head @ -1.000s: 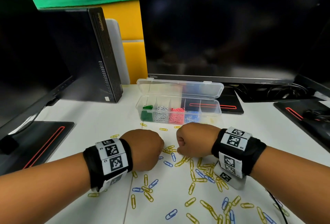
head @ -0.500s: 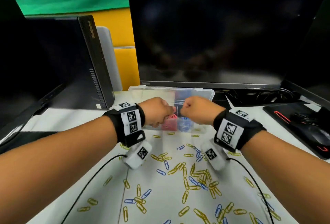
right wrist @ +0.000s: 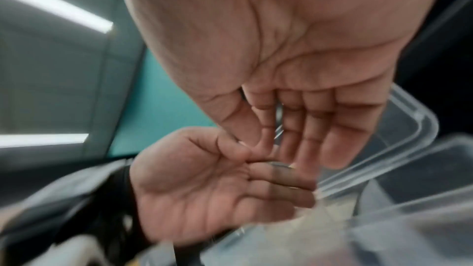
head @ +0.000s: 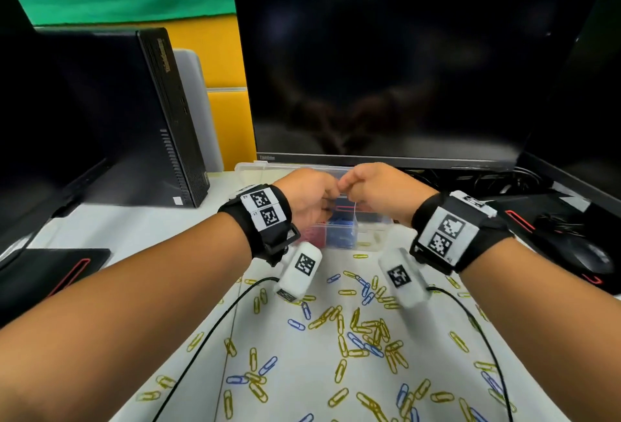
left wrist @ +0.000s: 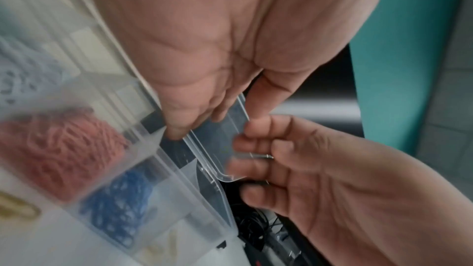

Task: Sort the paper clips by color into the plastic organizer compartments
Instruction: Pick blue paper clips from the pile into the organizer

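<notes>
The clear plastic organizer [head: 369,236] stands at the foot of the monitor, with red clips [left wrist: 64,149] and blue clips [left wrist: 120,199] in neighbouring compartments. Both hands meet above it. My left hand [head: 312,193] [left wrist: 225,112] pinches the rim of the clear lid [left wrist: 217,149] between thumb and fingers. My right hand [head: 369,186] [left wrist: 256,159] has its fingers curled behind the lid's rounded corner; its thumb is hidden there. The right wrist view is blurred and shows the lid [right wrist: 409,112] beside both hands. Several yellow and blue loose clips [head: 366,331] lie on the white table in front.
A dark monitor [head: 386,68] rises right behind the organizer. A black PC tower [head: 151,119] stands at the left, and a black mouse [head: 584,257] lies on a pad at the right. Thin black cables [head: 208,327] trail from both wrists across the table.
Both hands left the clip pile as fists, rose and moved forward to the organizer. They now meet at its lid.
</notes>
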Demonstrator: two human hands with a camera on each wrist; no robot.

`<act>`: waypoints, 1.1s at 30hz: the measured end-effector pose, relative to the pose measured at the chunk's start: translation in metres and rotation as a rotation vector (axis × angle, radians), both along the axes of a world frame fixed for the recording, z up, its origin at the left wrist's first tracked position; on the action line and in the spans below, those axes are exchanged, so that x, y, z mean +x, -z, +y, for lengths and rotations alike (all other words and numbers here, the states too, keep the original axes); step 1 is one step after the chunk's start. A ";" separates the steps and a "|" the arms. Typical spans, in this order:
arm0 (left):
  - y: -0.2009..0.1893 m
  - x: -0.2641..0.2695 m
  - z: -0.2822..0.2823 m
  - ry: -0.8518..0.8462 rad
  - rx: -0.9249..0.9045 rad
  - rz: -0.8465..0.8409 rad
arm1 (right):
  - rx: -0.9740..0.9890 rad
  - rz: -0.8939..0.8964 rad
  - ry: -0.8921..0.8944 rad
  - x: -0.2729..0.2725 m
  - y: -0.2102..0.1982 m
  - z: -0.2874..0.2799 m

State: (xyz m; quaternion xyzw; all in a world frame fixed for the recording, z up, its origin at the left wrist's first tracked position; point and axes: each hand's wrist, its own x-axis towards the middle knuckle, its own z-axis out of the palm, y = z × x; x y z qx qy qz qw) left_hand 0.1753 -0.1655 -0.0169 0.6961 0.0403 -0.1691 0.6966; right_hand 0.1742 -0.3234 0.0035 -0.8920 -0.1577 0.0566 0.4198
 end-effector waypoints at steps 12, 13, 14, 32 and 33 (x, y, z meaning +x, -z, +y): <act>0.018 -0.102 0.056 0.831 1.344 -0.660 | -0.822 -0.145 -0.405 -0.069 0.058 -0.031; 0.023 -0.106 0.057 0.846 1.349 -0.644 | -0.816 -0.144 -0.409 -0.067 0.059 -0.030; 0.028 -0.107 0.057 0.852 1.366 -0.633 | -0.805 -0.146 -0.422 -0.066 0.060 -0.029; 0.044 -0.102 0.069 0.604 1.103 -0.589 | -0.323 0.143 -0.302 -0.058 0.051 -0.032; 0.042 -0.097 0.074 0.510 0.933 -0.447 | -0.074 0.296 -0.231 -0.057 0.050 -0.033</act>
